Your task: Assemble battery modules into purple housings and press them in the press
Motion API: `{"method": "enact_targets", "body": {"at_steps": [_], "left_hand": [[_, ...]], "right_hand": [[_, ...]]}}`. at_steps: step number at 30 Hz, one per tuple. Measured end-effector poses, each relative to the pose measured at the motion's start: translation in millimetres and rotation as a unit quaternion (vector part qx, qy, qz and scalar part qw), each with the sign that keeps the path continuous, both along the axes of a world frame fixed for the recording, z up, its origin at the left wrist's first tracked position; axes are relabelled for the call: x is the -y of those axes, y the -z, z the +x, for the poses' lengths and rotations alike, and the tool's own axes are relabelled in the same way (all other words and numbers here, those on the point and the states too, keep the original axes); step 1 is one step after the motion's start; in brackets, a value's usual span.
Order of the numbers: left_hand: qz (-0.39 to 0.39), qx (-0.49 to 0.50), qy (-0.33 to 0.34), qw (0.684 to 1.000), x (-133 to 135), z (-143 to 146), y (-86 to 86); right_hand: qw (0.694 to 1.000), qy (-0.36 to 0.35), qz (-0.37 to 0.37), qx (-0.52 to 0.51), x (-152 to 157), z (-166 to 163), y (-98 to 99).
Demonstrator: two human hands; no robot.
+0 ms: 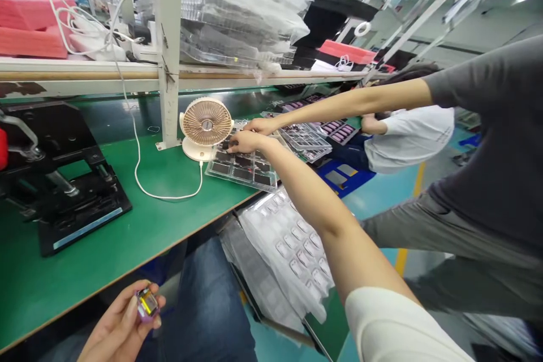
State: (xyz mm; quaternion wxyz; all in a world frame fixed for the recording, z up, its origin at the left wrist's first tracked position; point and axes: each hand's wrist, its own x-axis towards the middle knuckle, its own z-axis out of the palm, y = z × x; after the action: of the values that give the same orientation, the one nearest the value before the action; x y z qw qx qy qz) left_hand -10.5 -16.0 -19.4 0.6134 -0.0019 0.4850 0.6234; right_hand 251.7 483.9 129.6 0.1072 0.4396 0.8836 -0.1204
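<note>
The person's left hand [121, 322] sits low at the near left, below the edge of the green bench [169, 181]. Its thumb and fingertips are pinched around a small purple-edged part [147, 304] with a yellow face, held up above the lap.

The right hand [245, 141] is stretched far out across the bench to a clear tray [244, 172] of dark rectangular pieces. Its fingers are close together and bent down onto one of the far pockets. Whether they grip a piece cannot be told from here.

Just left of that hand stands a small beige fan [207, 124], touching the far left end of the tray. Its white cable [144, 181] loops over the bench.

A co-worker's hand [261, 125] reaches in from the right, just beyond the person's right hand, resting on the same tray's far edge. More clear trays [307, 141] lie stacked to its right.

A black fixture [63, 181] stands at the bench's left. White blister sheets [292, 249] lie under the right forearm, below the bench edge
</note>
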Motion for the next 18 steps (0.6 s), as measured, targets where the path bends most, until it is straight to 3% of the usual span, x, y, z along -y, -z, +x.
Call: {"method": "enact_targets", "body": {"at_steps": [7, 14, 18], "left_hand": [[0.018, -0.003, -0.004, 1.000, -5, 7, 0.3], [0.018, -0.017, -0.005, 1.000, -5, 9, 3.0], [0.026, -0.006, -0.002, 1.000, -7, 9, 7.0]], "right_hand": [[0.998, -0.024, -0.045, -0.032, -17, 11, -4.9], [0.998, 0.001, -0.002, -0.057, -5, 4, 24.6], [0.997, -0.006, -0.001, -0.071, -9, 10, 17.7]]}}
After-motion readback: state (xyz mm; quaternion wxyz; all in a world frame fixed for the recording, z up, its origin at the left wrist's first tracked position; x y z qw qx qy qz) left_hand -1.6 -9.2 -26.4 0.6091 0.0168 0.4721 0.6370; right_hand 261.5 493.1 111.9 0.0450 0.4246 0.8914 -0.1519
